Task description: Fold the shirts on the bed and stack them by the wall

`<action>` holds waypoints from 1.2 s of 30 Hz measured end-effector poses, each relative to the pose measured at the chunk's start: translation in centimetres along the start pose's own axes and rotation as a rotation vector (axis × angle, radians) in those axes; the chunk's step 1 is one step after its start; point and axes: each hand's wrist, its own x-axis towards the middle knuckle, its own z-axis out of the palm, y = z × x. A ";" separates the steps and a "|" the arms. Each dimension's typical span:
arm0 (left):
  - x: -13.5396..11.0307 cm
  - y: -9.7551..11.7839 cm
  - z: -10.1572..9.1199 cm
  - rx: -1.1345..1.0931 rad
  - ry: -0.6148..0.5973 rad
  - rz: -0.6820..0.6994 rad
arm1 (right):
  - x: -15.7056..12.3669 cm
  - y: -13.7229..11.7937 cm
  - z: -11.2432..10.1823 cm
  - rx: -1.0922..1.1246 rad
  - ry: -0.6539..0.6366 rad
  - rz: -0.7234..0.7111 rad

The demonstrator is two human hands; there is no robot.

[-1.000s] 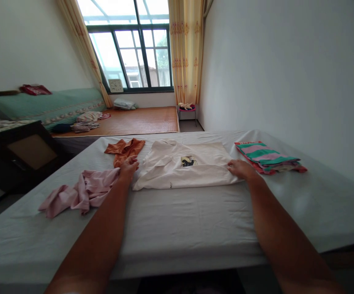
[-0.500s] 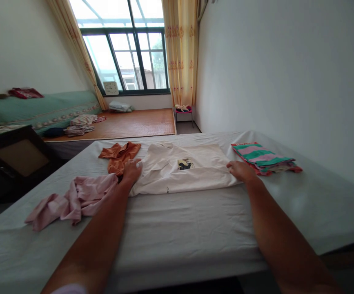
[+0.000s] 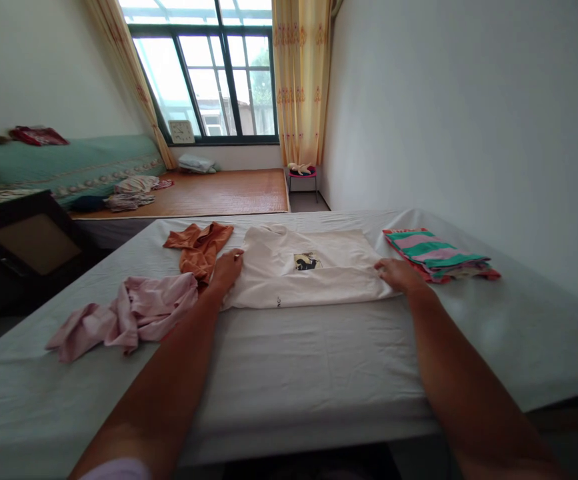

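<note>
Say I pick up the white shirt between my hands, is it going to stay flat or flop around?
The white shirt will probably flop, since its cloth shows soft creases. It looks light for its spread, lying low on the pale sheet. Rolling or tipping seems unlikely, as it is laid out flat.

I see one left hand and one right hand, two in total. I count one white shirt, one orange garment, one pink garment and one folded stack, whose pieces I cannot count exactly. There are also two curtains, one window, one clock, one stool, one dark cabinet and one brown mat.
</note>
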 end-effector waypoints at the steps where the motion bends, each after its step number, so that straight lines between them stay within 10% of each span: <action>1: 0.2 -0.7 -0.1 -0.021 0.001 -0.029 | -0.1 0.1 -0.1 -0.001 0.005 0.015; 8: -1.4 1.4 -0.9 0.014 0.138 0.251 | -0.8 -3.4 -1.0 0.036 0.364 -0.104; 15: -5.3 7.2 4.7 -0.015 -0.213 0.599 | -4.3 -14.2 2.8 0.217 0.011 -0.858; 19: -5.6 6.6 6.0 0.035 -0.220 0.524 | -4.4 -14.0 3.8 0.134 -0.053 -0.731; 28: -5.7 6.6 4.3 0.178 -0.264 0.474 | 0.5 -3.4 2.7 -0.026 -0.022 0.048; 36: -3.0 1.7 1.7 0.293 -0.187 0.137 | 1.5 -2.1 3.7 -0.054 0.006 0.068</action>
